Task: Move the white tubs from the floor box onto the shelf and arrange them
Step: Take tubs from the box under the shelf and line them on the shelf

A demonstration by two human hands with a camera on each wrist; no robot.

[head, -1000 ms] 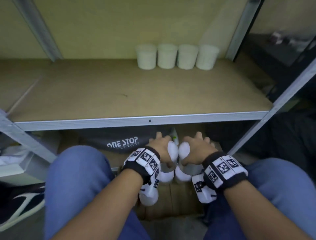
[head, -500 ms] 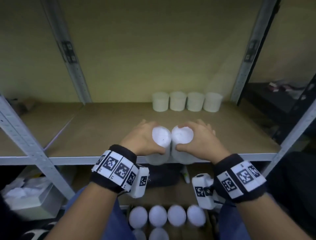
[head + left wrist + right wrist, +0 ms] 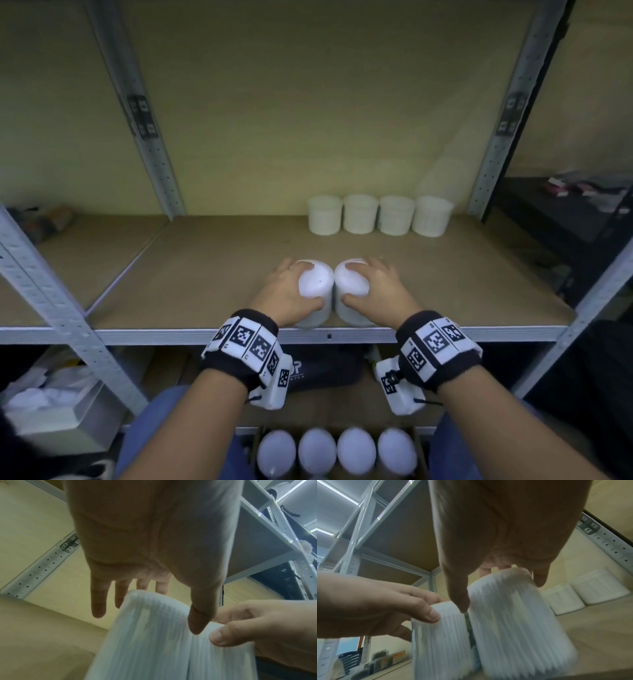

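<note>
My left hand [image 3: 294, 291] grips a white ribbed tub [image 3: 317, 291] by its top, thumb in front and fingers behind. Beside it my right hand [image 3: 373, 289] grips a second white tub [image 3: 351, 291] the same way. The two tubs stand side by side, touching, at the front edge of the brown shelf board [image 3: 205, 281]. In the left wrist view the tub [image 3: 150, 635] is under my palm; in the right wrist view the other tub [image 3: 513, 615] sits under my fingers. Several more white tubs [image 3: 378, 215] stand in a row at the back right of the shelf. Below, several tubs [image 3: 337, 452] remain in the floor box.
Grey metal uprights [image 3: 147, 137] frame the shelf bay, with another [image 3: 507, 137] on the right. A dark bag [image 3: 329, 373] lies under the shelf. A grey bin with white material [image 3: 58, 407] sits at lower left. My knees in blue trousers [image 3: 157, 421] flank the box.
Both hands lifted a tub each out of the floor box, rose past the shelf's front rail and brought them forward onto the front of the shelf board.
</note>
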